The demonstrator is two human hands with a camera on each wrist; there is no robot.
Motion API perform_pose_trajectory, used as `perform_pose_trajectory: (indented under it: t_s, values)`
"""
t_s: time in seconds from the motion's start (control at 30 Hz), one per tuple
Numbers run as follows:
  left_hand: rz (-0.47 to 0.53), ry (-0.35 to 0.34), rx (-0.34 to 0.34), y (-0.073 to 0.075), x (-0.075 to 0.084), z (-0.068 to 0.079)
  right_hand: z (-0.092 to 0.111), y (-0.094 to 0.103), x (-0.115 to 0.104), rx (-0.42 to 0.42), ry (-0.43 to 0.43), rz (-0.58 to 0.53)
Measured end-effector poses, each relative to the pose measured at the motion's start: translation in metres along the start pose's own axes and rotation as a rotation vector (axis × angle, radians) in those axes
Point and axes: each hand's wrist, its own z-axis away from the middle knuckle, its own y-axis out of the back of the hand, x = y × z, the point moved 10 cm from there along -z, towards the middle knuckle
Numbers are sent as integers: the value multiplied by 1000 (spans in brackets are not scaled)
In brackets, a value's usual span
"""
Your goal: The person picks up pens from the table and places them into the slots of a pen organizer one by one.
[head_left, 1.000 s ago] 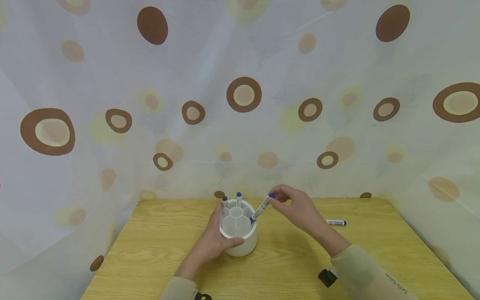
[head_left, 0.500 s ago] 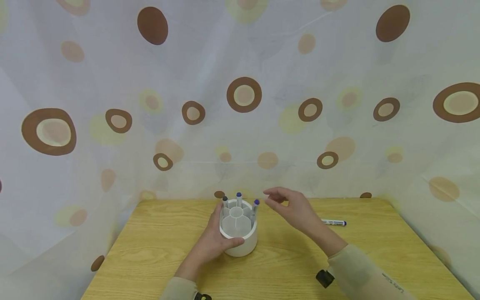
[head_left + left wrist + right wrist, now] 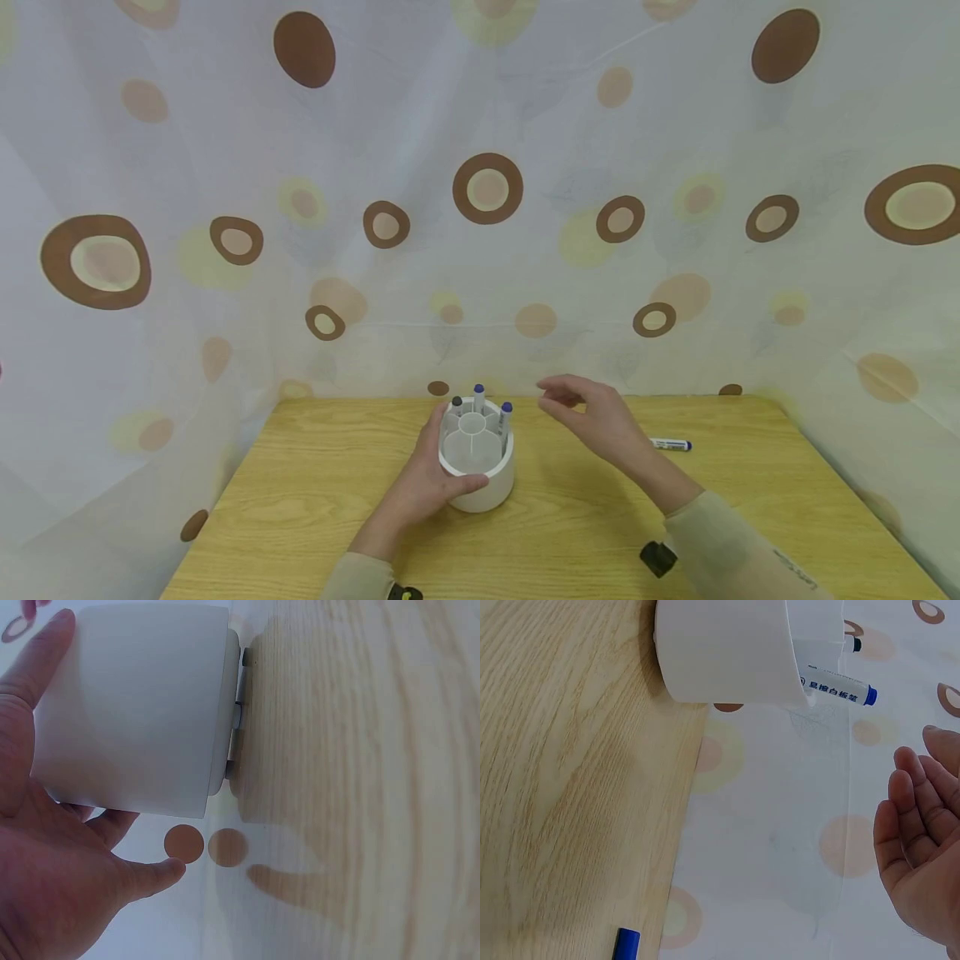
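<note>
A white round pen holder (image 3: pixel 483 497) stands upright on the wooden tabletop (image 3: pixel 315 479), just left of the middle of its far half. Dividers split its inside around a small round central compartment. The left hand (image 3: pixel 426 482) holds it from the left, thumb bent across the near wall and fingers along the left and far side, so this grip is closed around the holder.

Three markers stand in the holder: a black-capped marker (image 3: pixel 457 405) at the far left, a blue-capped marker (image 3: pixel 478 402) at the far side, and another blue-topped marker (image 3: pixel 505 422) at the right, whose exact compartment is hard to make out.

The right hand (image 3: pixel 600 418) hovers to the right of the holder, apart from it. Its grip is loosely spread, fingers gently bent and thumb clear of the fingertips. Beyond the right wrist, a loose marker (image 3: pixel 671 445) lies on the tabletop, blue end to the right and its left part hidden. A pale sheet (image 3: pixel 420 108) with brown and yellow spots hangs behind.
</note>
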Motion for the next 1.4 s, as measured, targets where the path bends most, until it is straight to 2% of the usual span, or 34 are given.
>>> perform_pose_trajectory:
  t_s: [0.37, 0.6, 0.97, 1.4]
  values:
    - [-11, 30, -8, 0, -5, 0, 12, 16, 24, 36, -1, 26]
    - [-2, 36, -15, 0, -5, 0, 23, 27, 42, 20, -30, -12]
    - [1, 33, -12, 1, -3, 0, 39, 44, 76, 37, -54, 100]
    - [-2, 27, -17, -1, -5, 0, 56, 62, 122, 32, -104, 144]
